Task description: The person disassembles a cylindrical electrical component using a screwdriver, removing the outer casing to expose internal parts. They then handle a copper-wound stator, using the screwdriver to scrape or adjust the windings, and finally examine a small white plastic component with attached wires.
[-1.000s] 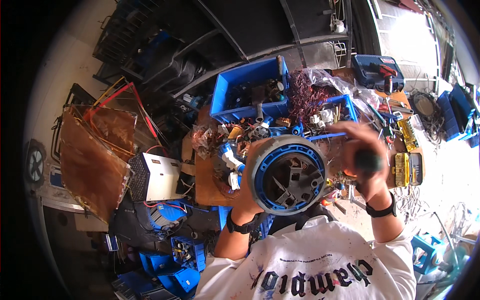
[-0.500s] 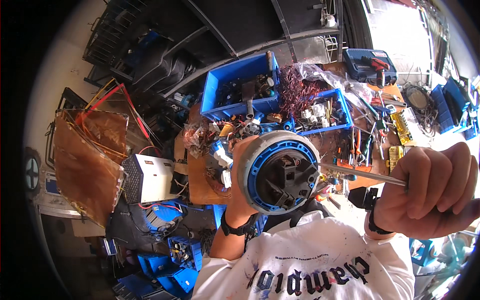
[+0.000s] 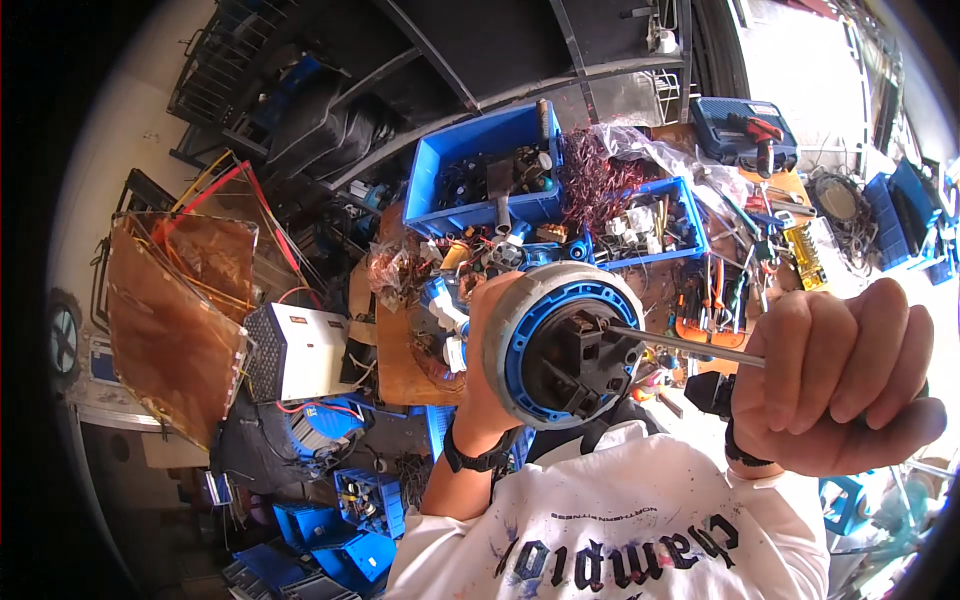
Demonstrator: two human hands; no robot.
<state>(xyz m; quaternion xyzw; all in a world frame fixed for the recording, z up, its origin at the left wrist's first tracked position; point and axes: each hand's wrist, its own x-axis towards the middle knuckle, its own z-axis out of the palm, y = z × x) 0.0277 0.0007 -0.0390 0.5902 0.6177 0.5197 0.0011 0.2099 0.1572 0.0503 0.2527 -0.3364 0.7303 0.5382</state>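
My left hand [image 3: 492, 355] grips a round grey and blue motor housing [image 3: 560, 345] from its left side and holds it up close to the camera. Its open face shows a black inner part. My right hand [image 3: 835, 380] is closed around the handle of a screwdriver [image 3: 685, 346]. The metal shaft runs left from my fist, and its tip sits inside the housing near the upper middle. A black watch is on my left wrist and a black band on my right.
Below lies a cluttered wooden bench [image 3: 400, 350] with two blue bins [image 3: 480, 170] of parts, loose tools [image 3: 720, 290] and copper wire [image 3: 590, 180]. A blue drill case [image 3: 745, 130] is at back right. A white box [image 3: 300, 350] and brown sheets [image 3: 170, 310] stand at left.
My right hand with the screwdriver has drawn back toward the camera and to the right, so it looks much larger. The housing has come closer, with the screwdriver tip still in it.
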